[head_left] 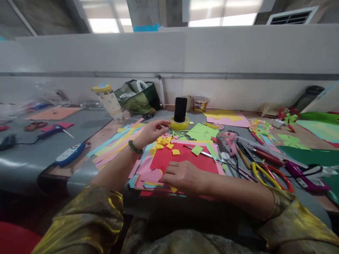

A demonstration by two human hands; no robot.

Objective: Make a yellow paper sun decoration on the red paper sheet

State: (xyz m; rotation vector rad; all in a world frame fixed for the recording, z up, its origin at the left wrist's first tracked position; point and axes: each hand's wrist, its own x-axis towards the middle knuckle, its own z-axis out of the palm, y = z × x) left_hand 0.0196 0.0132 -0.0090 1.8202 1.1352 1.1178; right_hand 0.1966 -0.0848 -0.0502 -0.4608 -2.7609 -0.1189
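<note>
My left hand (153,133), with a green bead bracelet (135,147) on its wrist, hovers just left of a yellow tape roll (179,123) that holds an upright black phone (180,109). Its fingers are slightly bent and apart, with nothing seen between them. Below it lie small yellow paper squares (162,141). My right hand (182,176) rests over the near part of a red paper sheet (190,157), beside a pink paper piece (153,175). Its fingers are curled together, and whatever is under them is hidden. A green square (197,150) lies on the red sheet.
Paper strips (119,143) lie at the left, near a tumbler (108,103) and a blue-white power strip (70,154). On the right are a pink glue gun (229,141), yellow-handled scissors (265,176), a purple glue gun (304,178) and cables. A green bag (140,98) stands behind.
</note>
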